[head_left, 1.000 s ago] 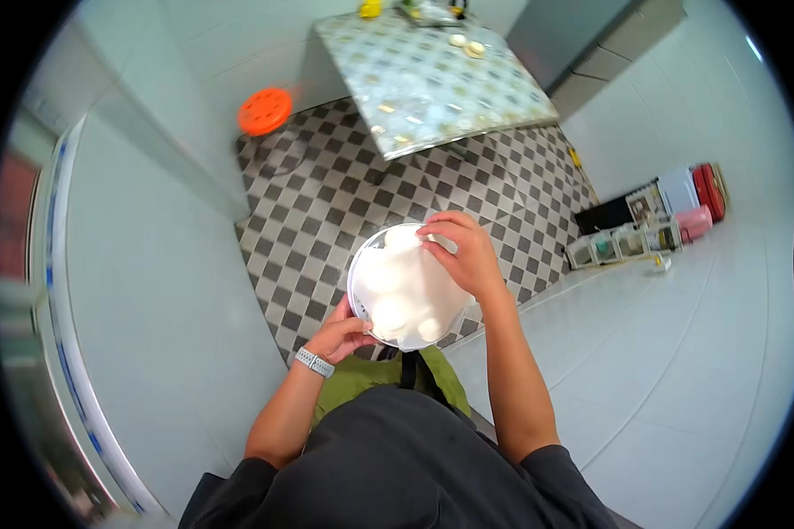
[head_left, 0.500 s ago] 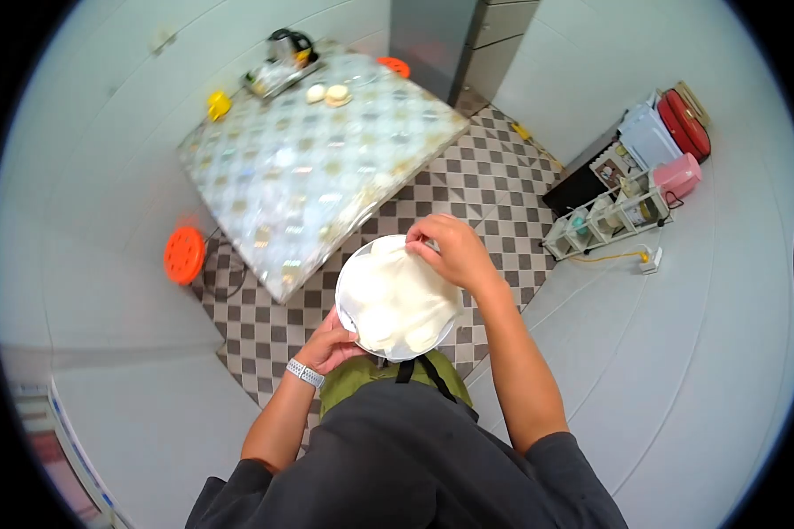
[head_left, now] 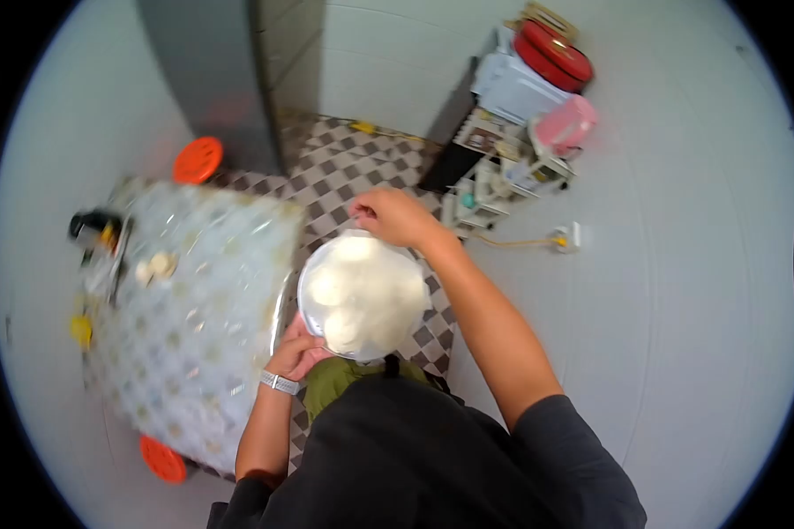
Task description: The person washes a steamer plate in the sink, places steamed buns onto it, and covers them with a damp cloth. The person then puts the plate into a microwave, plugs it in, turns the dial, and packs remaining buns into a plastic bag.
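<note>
My left hand (head_left: 296,350), with a pale band on its wrist, grips the near left rim of a round white plate (head_left: 303,295). Several pale round pieces that look like buns show as soft lumps on the plate under a thin, translucent film (head_left: 384,295). At the far edge of the plate, my right hand (head_left: 393,216) is closed in a pinch at the film's edge. Motion blur softens the fingertips. Two more pale round buns (head_left: 156,266) lie on the table at the left.
A table (head_left: 212,353) with a patterned, shiny cover stands at my left, bearing a black kettle (head_left: 94,227). Orange stools (head_left: 198,160) stand by it. Beyond is a grey cabinet (head_left: 216,79). At the right are a white rack (head_left: 494,189), a red case (head_left: 553,55) and a wall socket (head_left: 566,237).
My view has turned right, so the table has shifted left in the picture. The plate has come along in my left hand. My right hand has moved to the plate's far edge.
</note>
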{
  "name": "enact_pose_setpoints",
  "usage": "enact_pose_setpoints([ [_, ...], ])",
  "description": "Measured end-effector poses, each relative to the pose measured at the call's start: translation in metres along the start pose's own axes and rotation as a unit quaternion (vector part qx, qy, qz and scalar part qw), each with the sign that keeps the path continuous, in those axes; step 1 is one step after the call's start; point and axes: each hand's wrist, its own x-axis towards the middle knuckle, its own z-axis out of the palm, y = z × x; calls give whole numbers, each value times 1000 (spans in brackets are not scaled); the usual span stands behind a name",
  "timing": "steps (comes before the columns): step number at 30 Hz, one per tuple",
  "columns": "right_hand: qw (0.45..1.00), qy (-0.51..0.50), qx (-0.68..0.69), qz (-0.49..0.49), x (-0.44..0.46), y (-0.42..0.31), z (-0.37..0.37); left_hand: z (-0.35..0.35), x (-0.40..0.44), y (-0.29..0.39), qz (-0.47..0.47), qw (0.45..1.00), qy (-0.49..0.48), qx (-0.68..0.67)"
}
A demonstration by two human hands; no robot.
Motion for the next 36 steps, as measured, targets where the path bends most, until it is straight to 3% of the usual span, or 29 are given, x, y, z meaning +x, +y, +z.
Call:
enact_pose_setpoints([
  [4,980,139,50,132,32,42,-34,-13,84,55,-51,998,-21,-10],
  [7,961,250,90,77,39,52,-54,-20,128,86,-90,996,-7,-6],
  [8,964,248,92,27,43,61,-55,-25,143,95,-102,995,-13,-2],
  [11,979,192,62,7,61,123,-65,-28,211,116,-106,994,-5,-25],
  [13,973,216,74,41,80,162,-68,-33,252,135,-141,990,-20,14],
  [15,936,231,168,207,95,196,-84,-26,295,153,-137,990,-25,-18],
  [21,906,234,242,257,128,333,-121,20,435,210,-143,989,-29,31],
  [23,782,149,493,350,131,343,-144,6,483,227,-161,986,-16,44],
  [24,780,147,499,347,135,354,-151,12,506,239,-168,984,-18,53],
  [26,714,140,592,347,139,376,-167,29,549,258,-178,982,-17,64],
  [33,698,191,599,343,172,459,-181,76,720,327,-297,935,-103,165],
  [36,659,278,612,337,177,477,-169,88,804,349,-372,879,-155,254],
])
